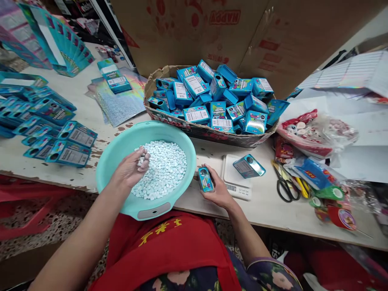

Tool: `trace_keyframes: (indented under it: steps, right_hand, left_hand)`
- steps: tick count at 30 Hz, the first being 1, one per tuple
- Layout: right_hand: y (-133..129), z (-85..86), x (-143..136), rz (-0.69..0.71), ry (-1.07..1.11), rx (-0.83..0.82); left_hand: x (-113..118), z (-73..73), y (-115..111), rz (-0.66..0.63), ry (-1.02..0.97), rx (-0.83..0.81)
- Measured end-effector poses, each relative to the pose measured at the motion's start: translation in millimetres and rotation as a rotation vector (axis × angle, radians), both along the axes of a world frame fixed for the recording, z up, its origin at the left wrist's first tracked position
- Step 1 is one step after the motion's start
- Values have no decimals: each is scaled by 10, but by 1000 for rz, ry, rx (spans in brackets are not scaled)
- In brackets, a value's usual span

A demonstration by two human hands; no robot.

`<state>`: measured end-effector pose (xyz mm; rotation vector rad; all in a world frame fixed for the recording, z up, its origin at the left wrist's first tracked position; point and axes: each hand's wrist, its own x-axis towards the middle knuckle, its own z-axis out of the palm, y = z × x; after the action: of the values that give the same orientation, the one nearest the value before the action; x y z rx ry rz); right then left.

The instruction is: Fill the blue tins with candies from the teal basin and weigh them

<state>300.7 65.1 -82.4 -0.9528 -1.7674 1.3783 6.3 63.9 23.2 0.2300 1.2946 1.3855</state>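
Observation:
A turquoise basin (112,161) holds a heap of small pale candies (163,169). Above its left part, my left hand (130,167) is curled round several candies. To the right of the basin, my right hand (218,190) grips a small blue box (205,179) with a dark round opening on top. Just beyond that hand, a similar blue tin (249,166) rests on a white scale (238,182). Behind the basin stands a torn cardboard tray (212,136) heaped with blue boxes (197,85).
Blue boxes (68,152) stand in rows at the left. One box (113,76) lies on shiny sheets (127,97). Black scissors (286,188), a yellow cutter (302,187) and bags of candy (312,133) are at the right. A large carton (194,36) rises behind the tray.

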Motion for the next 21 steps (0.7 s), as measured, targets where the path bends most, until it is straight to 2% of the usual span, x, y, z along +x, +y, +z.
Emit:
trace_keyframes:
  steps: [2,4,5,7,8,9,10,13,15,16,18,20,21]
  right_hand:
    - [-26,83,100,14,-20,72]
    - [-42,210,323,-104,-19,220]
    - [-34,268,466,-252,-18,311]
    - [33,328,766,-654,-35,452]
    - [92,319,901,-839,-57,465]
    - [162,282,1012,-947,-82,425]
    - [237,223,1094,-983,-98,340]
    - [408,26,1161,-892,-82,37]
    - [439,-1,1097,-909,-44,-34]
    - [432,40,1047,-947,-24,-21]
    - [397,228,914,-1001,21,64]
    - [363,501,724,-933,56,180]
    - [352,642,603,-844,60,231]
  left_hand:
    - [-4,12,0,7,-7,-13]
    - [-23,39,-3,5,-25,-34]
    - [-33,56,-4,4,-37,-32]
    - [-45,85,-6,6,-64,-18]
    - [-43,94,-5,8,-77,-16]
    - [-36,96,-3,4,-90,-22]
    - [-26,91,-2,-4,-102,-32]
    - [14,40,2,-46,-124,-36]
    - [35,-6,6,-47,-112,-14]
    - [45,-23,9,-36,-102,-6]
    - [79,-24,22,-5,-96,4]
    - [149,53,41,28,-111,27]
    - [204,126,51,39,-120,52]
